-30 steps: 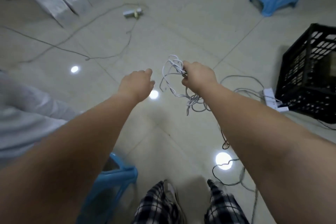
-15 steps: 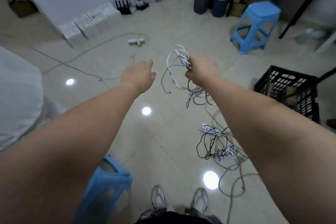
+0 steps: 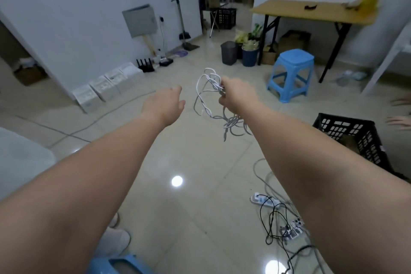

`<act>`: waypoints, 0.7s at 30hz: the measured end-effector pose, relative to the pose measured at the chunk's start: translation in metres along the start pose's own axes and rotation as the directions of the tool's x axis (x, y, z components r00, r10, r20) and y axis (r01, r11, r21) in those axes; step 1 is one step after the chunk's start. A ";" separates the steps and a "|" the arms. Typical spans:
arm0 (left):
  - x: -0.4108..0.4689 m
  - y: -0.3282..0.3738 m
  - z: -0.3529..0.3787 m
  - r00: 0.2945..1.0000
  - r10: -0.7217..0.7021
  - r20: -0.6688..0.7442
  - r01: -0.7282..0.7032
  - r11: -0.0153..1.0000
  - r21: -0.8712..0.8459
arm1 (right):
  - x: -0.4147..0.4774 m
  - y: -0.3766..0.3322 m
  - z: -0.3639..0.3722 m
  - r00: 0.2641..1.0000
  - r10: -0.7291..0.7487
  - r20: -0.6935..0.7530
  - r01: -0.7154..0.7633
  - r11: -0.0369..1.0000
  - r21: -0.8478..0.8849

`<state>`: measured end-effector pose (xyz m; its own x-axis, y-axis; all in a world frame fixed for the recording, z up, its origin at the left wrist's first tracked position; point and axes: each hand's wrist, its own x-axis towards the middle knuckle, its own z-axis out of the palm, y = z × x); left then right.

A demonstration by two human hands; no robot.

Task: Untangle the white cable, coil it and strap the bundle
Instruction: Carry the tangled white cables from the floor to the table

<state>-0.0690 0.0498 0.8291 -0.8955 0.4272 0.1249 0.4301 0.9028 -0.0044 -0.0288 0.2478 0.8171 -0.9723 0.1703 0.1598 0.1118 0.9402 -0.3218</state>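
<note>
The right hand [image 3: 239, 95] is stretched out in front at arm's length, its fingers curled around a tangled bunch of the white cable [image 3: 210, 87]. Several loops stand up above the fist, and more twisted strands hang below it in mid-air, well above the floor [image 3: 155, 162]. 1 loose end dangles lowest, under the right forearm.

The left hand [image 3: 165, 104] is also extended, just beside the cable's left loops but apart from them. Its fingers are loosely spread and it holds nothing.

On the floor under the right forearm lies a white power strip [image 3: 264, 200] with a thin black cable [image 3: 270, 220] looped across it, among other grey leads. A black crate [image 3: 355, 138] stands to the right, partly hidden by the arm. Farther off, beyond the right hand, stands a blue stool [image 3: 291, 73], and behind it a yellow-topped surface [image 3: 315, 12] on black legs. 2 bins [image 3: 229, 52] sit near its left leg. A row of white boxes [image 3: 106, 89] lines the wall on the left. At the right edge, 2 hands of another person [image 3: 400, 121] are partly in view.
</note>
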 end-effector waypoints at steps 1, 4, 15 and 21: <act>0.008 -0.002 0.001 1.000 0.019 -0.008 -0.019 1.000 0.000 | 0.005 0.001 -0.001 1.000 0.000 -0.003 0.000 1.000 -0.029; 0.035 -0.005 0.009 0.998 0.061 0.001 -0.061 0.998 0.019 | 0.017 0.012 0.001 1.000 0.005 0.004 -0.005 0.996 -0.086; 0.157 0.046 0.074 0.981 0.158 0.111 -0.157 0.987 -0.017 | 0.102 0.113 0.024 0.994 0.085 0.062 -0.073 0.980 -0.183; 0.253 0.073 0.091 0.978 0.168 0.126 -0.163 0.985 -0.052 | 0.175 0.162 0.021 0.990 0.111 0.083 -0.093 0.976 -0.196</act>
<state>-0.2749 0.2279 0.7701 -0.8176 0.5758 -0.0032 0.5755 0.8173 0.0270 -0.1853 0.4239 0.7731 -0.9677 0.2483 0.0447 0.2395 0.9599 -0.1459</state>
